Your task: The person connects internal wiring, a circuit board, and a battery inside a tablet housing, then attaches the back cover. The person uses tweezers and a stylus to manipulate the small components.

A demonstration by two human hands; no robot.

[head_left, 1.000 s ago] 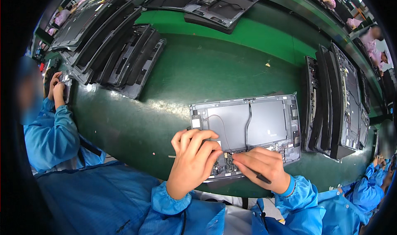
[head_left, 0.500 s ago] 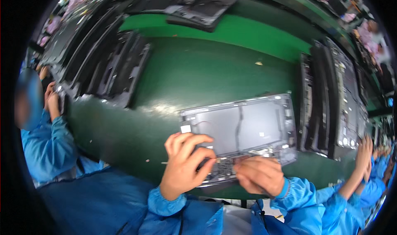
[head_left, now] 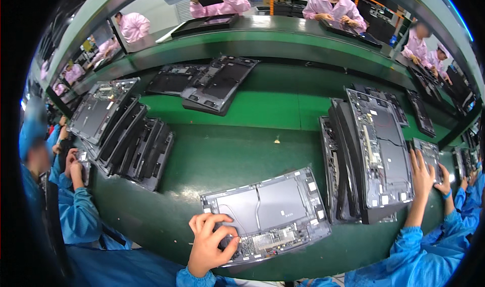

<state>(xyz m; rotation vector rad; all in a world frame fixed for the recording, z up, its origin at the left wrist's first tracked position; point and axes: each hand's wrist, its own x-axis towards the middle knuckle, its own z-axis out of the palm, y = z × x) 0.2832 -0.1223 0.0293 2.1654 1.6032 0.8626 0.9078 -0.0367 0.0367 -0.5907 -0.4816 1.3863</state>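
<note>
Before me on the green table lies an opened, flat tablet-like device (head_left: 273, 206), its large dark battery on the far side and a circuit board (head_left: 268, 240) along the near side. My left hand (head_left: 209, 244) is over its near left corner. Its thumb and index fingertip come together in a pinch at the board's left end, and the other fingers curl above the battery. A thin dark cable runs toward that pinch. Whatever the fingertips hold is too small to make out. My right hand is out of view.
Similar opened devices are piled at the left (head_left: 113, 130) and the right (head_left: 381, 155). Two more (head_left: 217, 85) overlap at the back. A co-worker's hands (head_left: 423, 176) are beside the right pile; another's (head_left: 75, 168) are at far left. People in pink work beyond the rail.
The view has tilted up, so the device sits lower and further left. My right hand, at the board before, has gone out of view. My left hand stays at the board's left end.
</note>
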